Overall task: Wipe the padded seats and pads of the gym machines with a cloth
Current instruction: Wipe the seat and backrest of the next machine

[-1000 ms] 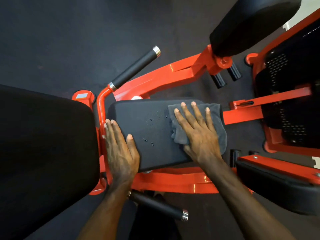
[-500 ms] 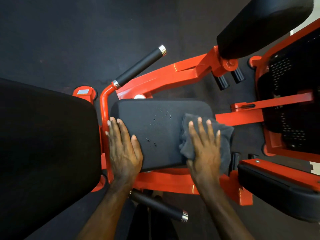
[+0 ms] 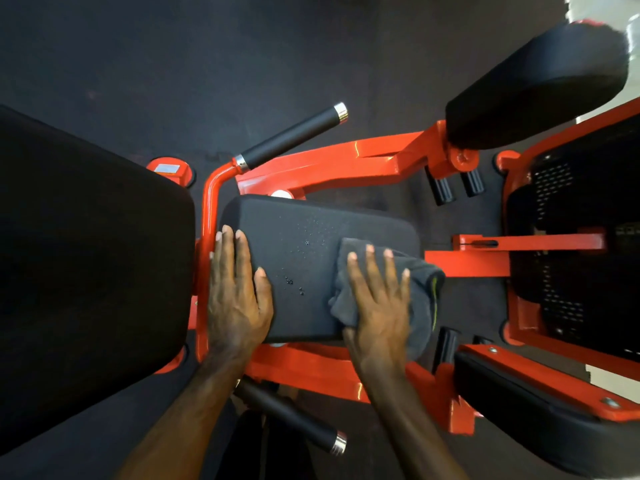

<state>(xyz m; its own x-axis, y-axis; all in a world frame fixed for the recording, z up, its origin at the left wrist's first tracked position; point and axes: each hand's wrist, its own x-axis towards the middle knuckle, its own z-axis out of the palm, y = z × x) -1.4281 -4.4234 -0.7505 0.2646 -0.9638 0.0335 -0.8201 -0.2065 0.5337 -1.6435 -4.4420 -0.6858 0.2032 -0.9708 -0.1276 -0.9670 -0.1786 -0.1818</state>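
Two hands on one black seat pad (image 3: 304, 247), viewed from above. Left hand (image 3: 237, 299) lies flat on the pad's left end, fingers straight and close together, fingertips reaching the far-left corner, thumb angled out onto the top surface. It holds nothing.

Right hand (image 3: 379, 306) presses flat on a grey cloth (image 3: 424, 299), fingers straight and slightly spread, thumb tucked along the cloth's near-left edge. Cloth is bunched, covers the pad's right end and hangs over the right edge; a thin yellow-green stitch line shows on its right fold.

Water droplets (image 3: 294, 282) sit on the bare middle of the pad, between the two hands: a fine scatter toward the far side, a few larger beads nearer.

Pad rests on a red steel frame (image 3: 346, 161). Red tube curves up along the pad's left side and ends in a black handle (image 3: 294, 136) with a chrome cap, pointing up and right. A second black handle (image 3: 294, 417), also chrome-capped, lies below the pad, near the forearms.

Large black backrest pad (image 3: 86, 271) fills the left of the view, just beside the left hand. Another black pad (image 3: 540, 88) sits at upper right, blurred at its far end. A third padded piece (image 3: 540, 420) on a red bracket lies at lower right. Black perforated shroud (image 3: 571, 254) within red framing at right edge. Dark rubber floor (image 3: 173, 64) beneath.
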